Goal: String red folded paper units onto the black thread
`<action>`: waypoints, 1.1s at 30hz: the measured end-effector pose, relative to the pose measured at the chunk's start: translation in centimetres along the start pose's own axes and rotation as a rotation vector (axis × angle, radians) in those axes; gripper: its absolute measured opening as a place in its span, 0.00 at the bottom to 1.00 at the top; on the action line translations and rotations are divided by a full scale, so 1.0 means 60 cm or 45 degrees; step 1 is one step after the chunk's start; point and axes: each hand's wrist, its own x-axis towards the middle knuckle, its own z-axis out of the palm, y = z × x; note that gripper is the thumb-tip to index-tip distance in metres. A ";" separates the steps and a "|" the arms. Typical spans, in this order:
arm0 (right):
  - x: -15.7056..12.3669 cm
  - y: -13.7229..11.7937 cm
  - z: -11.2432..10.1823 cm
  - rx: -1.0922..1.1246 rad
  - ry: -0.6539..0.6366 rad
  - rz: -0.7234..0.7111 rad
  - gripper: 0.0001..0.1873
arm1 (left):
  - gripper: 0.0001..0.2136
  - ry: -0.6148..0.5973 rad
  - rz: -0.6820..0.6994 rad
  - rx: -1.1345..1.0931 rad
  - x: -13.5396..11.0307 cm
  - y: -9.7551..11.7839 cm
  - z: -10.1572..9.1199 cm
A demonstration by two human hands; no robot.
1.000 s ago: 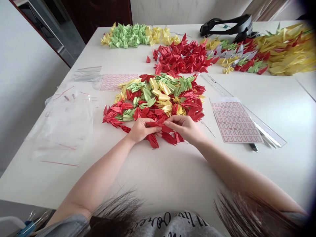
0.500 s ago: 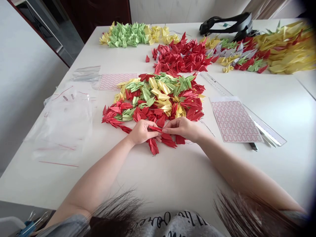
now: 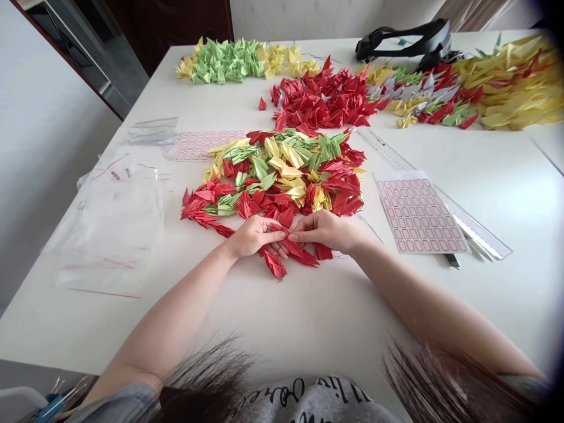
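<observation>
I watch the left hand and right hand pinch a red paper crane between their fingertips, beside loose red cranes at the near edge of a mixed crane heap. Farther off lie a red crane heap, a green and yellow crane heap and, at far right, a mostly yellow heap. The near heap is unsorted by colour.

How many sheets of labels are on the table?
2. One sheet of labels lies right of the middle pile of paper cranes; the other sheet lies left of it, beside a plastic bag. More could be hidden under piles.
</observation>
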 end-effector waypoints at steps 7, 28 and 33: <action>0.002 0.005 0.002 0.019 -0.025 -0.023 0.19 | 0.17 -0.006 0.037 0.001 0.001 -0.001 0.000; 0.006 0.015 0.008 -0.034 -0.116 -0.298 0.16 | 0.10 0.010 0.179 0.045 -0.005 -0.006 -0.003; 0.002 0.018 0.019 -0.024 -0.059 -0.395 0.14 | 0.13 0.128 0.291 0.180 -0.003 -0.011 0.003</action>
